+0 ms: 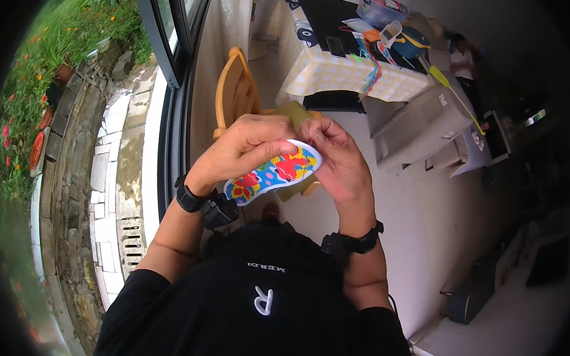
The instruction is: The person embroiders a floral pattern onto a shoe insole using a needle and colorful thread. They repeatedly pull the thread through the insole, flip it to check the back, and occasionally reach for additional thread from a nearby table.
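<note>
An embroidered insole with a white border and a red, yellow and blue stitched pattern is held in front of my body. My left hand grips its upper edge, thumb on the stitched face and fingers behind. At the toe end, my right hand pinches a thin reddish thread between thumb and forefinger. Whether a needle is between those fingertips is too small to tell. A dark strand crosses the insole's face near the toe.
A wooden chair stands beyond my left hand. On the checkered tablecloth lie a phone, coloured thread skeins and a clear plastic box. A grey sofa is at the right, a person behind it. Sliding window frames border the left.
</note>
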Demonstrator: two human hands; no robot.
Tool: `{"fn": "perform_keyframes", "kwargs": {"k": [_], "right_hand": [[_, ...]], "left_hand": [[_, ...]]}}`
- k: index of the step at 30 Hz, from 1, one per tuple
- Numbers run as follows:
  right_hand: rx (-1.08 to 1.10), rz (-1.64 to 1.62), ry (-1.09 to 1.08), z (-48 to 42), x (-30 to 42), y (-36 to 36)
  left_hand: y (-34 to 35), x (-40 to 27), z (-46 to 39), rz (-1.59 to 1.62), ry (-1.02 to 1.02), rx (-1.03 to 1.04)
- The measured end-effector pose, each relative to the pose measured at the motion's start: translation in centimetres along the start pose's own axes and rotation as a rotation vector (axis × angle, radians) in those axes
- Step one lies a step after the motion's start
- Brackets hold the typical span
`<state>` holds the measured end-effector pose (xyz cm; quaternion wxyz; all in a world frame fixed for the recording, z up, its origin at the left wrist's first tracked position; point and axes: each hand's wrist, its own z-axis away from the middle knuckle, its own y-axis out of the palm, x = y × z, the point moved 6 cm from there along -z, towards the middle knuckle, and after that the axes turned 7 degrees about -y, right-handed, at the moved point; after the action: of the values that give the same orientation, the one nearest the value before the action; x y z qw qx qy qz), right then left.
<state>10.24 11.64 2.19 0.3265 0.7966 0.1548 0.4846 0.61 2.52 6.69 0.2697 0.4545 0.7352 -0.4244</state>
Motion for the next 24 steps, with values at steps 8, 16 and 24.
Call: {"fn": "perform_keyframes", "kwargs": {"k": [8,16,24], "right_hand": [[-0.016,0.205,-0.070,0.8,0.6,1.7],[-0.002,-0.669,-0.167,1.1,5.7,-1.5],[-0.697,0.334,-0.676,11.9,17.7,-18.5]], "left_hand": [[-0.4,-0.2,-0.2,0.007,-0.040,0.010],[0.1,2.1,0.2,0.389,-0.180,-0.102],[-8.7,3.9,2.4,0.823,0.014,-0.690]]}}
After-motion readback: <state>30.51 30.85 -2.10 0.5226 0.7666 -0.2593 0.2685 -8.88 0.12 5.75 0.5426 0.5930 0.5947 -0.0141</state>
